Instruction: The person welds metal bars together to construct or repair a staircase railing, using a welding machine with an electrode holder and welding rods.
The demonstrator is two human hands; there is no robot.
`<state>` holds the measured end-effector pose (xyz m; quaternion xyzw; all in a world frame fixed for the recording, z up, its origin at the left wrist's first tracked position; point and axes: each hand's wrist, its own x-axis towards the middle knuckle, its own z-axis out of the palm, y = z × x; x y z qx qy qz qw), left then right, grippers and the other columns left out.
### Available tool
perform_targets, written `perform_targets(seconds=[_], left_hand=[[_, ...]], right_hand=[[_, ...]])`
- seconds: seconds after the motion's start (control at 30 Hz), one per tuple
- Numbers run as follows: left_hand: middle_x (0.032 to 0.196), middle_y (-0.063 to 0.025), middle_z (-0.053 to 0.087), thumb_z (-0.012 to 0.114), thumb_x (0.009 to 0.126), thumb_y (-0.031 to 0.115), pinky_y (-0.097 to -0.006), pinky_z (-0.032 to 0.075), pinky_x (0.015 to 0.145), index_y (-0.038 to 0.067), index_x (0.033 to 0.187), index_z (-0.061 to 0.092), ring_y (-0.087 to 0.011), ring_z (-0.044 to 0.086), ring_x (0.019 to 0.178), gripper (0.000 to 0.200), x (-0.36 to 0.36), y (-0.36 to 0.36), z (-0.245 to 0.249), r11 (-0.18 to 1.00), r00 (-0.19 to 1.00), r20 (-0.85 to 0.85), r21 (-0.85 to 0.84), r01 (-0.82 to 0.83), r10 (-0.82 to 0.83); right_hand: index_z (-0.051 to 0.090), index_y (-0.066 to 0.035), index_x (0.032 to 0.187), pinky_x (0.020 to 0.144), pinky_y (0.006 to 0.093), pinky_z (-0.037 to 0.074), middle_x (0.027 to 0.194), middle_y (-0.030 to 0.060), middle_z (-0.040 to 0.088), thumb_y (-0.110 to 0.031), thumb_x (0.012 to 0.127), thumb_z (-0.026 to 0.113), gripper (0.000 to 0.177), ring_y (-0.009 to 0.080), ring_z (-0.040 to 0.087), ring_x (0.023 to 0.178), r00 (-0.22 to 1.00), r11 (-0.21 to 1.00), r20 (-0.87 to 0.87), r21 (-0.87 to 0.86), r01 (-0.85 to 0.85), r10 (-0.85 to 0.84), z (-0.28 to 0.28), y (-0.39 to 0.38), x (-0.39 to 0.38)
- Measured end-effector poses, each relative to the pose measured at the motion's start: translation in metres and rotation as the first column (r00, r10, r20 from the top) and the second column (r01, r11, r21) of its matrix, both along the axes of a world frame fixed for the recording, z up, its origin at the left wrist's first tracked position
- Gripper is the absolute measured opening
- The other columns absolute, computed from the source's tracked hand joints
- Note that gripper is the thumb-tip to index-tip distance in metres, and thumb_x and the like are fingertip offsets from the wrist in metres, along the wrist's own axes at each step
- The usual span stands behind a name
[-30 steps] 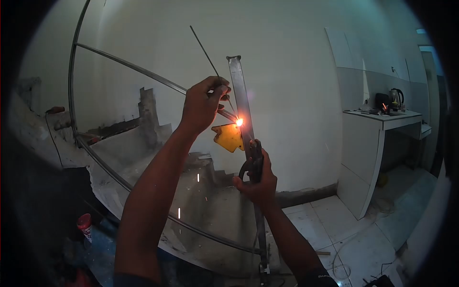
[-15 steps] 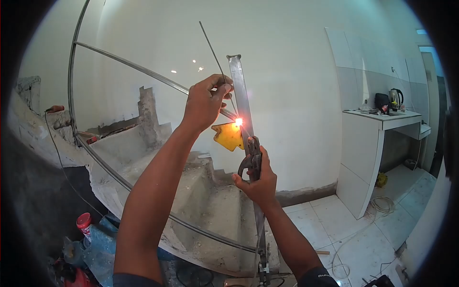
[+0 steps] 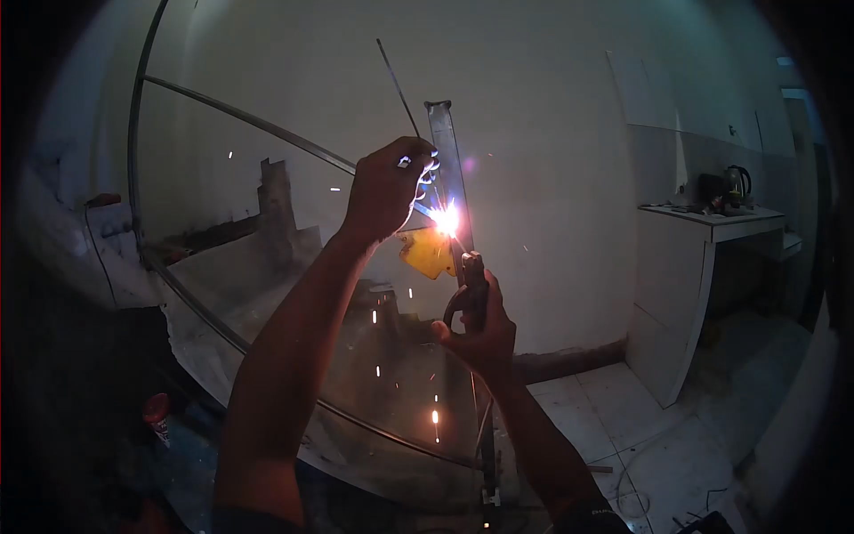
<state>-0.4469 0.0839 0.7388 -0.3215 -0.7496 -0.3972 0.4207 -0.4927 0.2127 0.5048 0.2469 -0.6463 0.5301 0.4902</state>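
Pinched in the fingers of my left hand (image 3: 381,191) is a thin metal rod (image 3: 397,84), slanting down toward a bright welding arc (image 3: 446,218). My right hand (image 3: 489,336) grips a welding electrode holder (image 3: 473,283) just below the arc, its thumb near the lever. The arc burns where a slim metal rail (image 3: 258,129) meets an upright square steel post (image 3: 442,133). A yellow magnetic welding square (image 3: 425,255) sits in the corner under that joint. Glare hides the joint itself and the electrode's tip.
Concrete stairs (image 3: 356,356) rise behind a lower curved rail (image 3: 200,307). Sparks fall over the steps. At right, a counter (image 3: 712,216) bears a kettle (image 3: 738,182). A red cup (image 3: 157,409) stands at lower left; a cable (image 3: 627,481) lies on the floor tiles.
The arc has grown much brighter, so the room looks darker, and more sparks scatter and fall. Both hands stay almost in place; the rod's top has shifted slightly right.
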Motion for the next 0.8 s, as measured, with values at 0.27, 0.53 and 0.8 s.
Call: perform_targets(seconds=[0.27, 0.53, 0.8], left_hand=[[0.099, -0.0068, 0.073, 0.06, 0.101, 0.03, -0.0304, 0.055, 0.07, 0.001, 0.107, 0.068, -0.0152, 0.07, 0.087, 0.03, 0.009, -0.001, -0.006, 1.0, 0.997, -0.074, 0.003, 0.021, -0.021], [0.103, -0.0086, 0.073, 0.058, 0.102, 0.019, -0.0313, 0.06, 0.074, 0.003, 0.114, 0.066, -0.0178, 0.074, 0.096, 0.022, 0.001, -0.003, -0.001, 0.999, 1.0, -0.026, -0.035, -0.009, 0.008], [0.105, -0.0087, 0.073, 0.056, 0.102, 0.012, -0.0293, 0.059, 0.075, 0.002, 0.113, 0.066, -0.0166, 0.073, 0.096, 0.019, 0.004, -0.002, -0.003, 0.999, 0.999, -0.03, -0.045, -0.018, 0.017]], right_hand=[[0.041, 0.0, 0.137, 0.075, 0.0289, 0.057, 0.097, 0.007, 0.069, -0.026, 0.071, 0.09, 0.086, 0.0137, 0.067, 0.081, 0.976, 0.964, -0.017, -0.15, -0.219, 0.219, -0.01, -0.002, -0.003], [0.031, 0.001, 0.151, 0.078, 0.0306, 0.061, 0.116, 0.0129, 0.07, -0.032, 0.067, 0.094, 0.11, 0.0197, 0.073, 0.085, 0.979, 0.994, -0.186, -0.062, -0.093, 0.08, -0.011, -0.003, -0.019], [0.035, -0.001, 0.15, 0.07, 0.0302, 0.06, 0.104, 0.0104, 0.073, -0.035, 0.068, 0.092, 0.106, 0.0168, 0.071, 0.075, 0.992, 0.993, -0.068, -0.049, -0.108, 0.105, -0.003, 0.0, -0.01]])
